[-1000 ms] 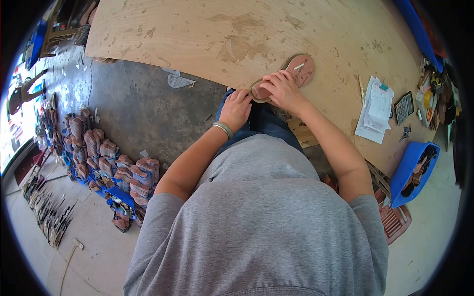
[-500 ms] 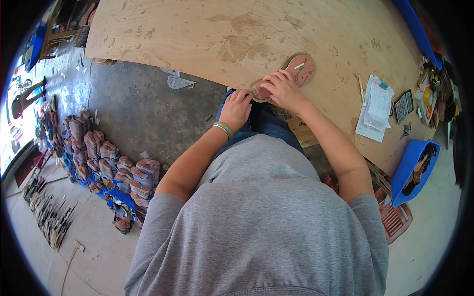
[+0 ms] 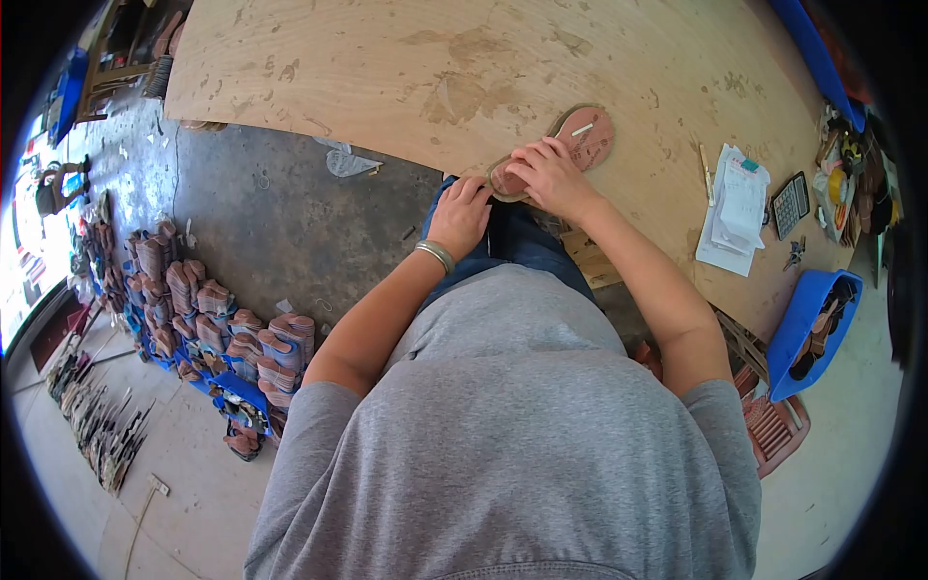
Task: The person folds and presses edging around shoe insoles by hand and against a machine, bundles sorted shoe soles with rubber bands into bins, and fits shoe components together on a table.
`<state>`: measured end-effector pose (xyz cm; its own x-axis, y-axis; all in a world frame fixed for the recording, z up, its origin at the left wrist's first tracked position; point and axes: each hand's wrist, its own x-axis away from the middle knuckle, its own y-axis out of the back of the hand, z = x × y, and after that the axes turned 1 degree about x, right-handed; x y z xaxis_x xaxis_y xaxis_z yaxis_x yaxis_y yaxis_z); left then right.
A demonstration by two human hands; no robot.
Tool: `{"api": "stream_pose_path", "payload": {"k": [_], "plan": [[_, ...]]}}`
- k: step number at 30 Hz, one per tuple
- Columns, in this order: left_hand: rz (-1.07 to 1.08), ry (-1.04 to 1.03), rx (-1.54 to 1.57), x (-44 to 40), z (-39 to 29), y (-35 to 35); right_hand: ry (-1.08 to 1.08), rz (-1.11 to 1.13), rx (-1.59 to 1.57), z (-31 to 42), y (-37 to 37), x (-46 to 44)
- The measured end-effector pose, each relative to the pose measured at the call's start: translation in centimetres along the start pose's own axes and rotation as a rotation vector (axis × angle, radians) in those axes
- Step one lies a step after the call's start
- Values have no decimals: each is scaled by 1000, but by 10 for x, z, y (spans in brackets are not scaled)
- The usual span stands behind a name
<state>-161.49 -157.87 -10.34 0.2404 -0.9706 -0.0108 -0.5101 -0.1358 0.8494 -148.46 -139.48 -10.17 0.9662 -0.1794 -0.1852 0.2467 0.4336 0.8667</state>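
A sole (image 3: 592, 143) lies aslant at the near edge of the worktop (image 3: 367, 58), its broad end on the wood and its narrower end at the edge by the jeans (image 3: 508, 230), with a small white strip (image 3: 582, 130) on the pinkish face of the broad end. The right hand (image 3: 553, 182) rests over the middle of the sole, palm down, its fingers (image 3: 530, 158) bent and near one another, touching the face; the thumb is hidden, so I cannot tell whether they grip the sole or only press on it. The left hand (image 3: 458, 215) is at the narrower end, fingers curled and close together, the tips at the rim of the sole; how tightly they close on it I cannot tell. A bracelet (image 3: 436, 254) circles the left wrist, and a grey shirt (image 3: 512, 425) fills the lower part of the view. To the right on the worktop, well apart from the sole, lie papers (image 3: 732, 227) with a pen (image 3: 709, 184) just beside them on the left and a calculator (image 3: 791, 205) on the right, and keys (image 3: 795, 253) below the calculator. Beyond the keys, a blue bin (image 3: 788, 333) holds brown pieces, and part of a reddish chair (image 3: 773, 430) shows below it. On the left, shoes (image 3: 208, 324) stand in rows on the floor (image 3: 290, 208), and a plastic scrap (image 3: 348, 162) lies near the worktop's edge
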Motion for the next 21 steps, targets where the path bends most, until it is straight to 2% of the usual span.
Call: {"api": "stream_pose_path", "payload": {"k": [9, 14, 19, 21], "plan": [[6, -14, 24, -3, 0, 0, -21, -8, 15, -3, -8, 3], [91, -62, 19, -5, -13, 8, -39, -6, -6, -4, -12, 2], [257, -180, -146, -3, -22, 1, -46, -29, 7, -1, -6, 7], [316, -182, -192, 0, -19, 3, -260, -175, -38, -4, 0, 12]]}}
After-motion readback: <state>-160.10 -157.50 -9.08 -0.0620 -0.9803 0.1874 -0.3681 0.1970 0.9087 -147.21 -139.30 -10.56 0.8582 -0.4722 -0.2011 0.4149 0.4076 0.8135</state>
